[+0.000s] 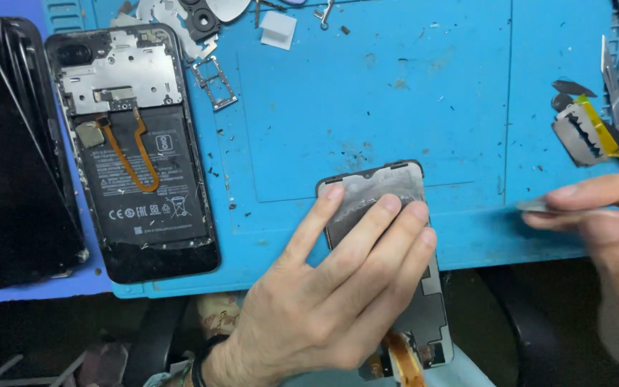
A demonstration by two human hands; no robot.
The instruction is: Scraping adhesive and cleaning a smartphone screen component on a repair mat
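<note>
A blue work mat (395,107) covers the desk. At its left edge lies an opened phone (134,150), back cover off, showing a black battery with a white-printed label and an orange ribbon cable looping over it. Dark glass panels (8,165) are stacked beyond the mat's left edge.

At the mat's near edge, hanging partly off it, lies a grey phone screen panel (388,236), face down, its metal back dull and smeared, an orange flex cable at its near end. The left hand (331,294) presses flat on it, fingers spread and extended, holding it down.

The right hand (610,236), blurred at the right edge, pinches a thin metal tool (546,207) between fingertips and thumb.

Near the mat's right edge lies a razor blade (580,135); near the far edge, a small metal card tray (215,82).
</note>
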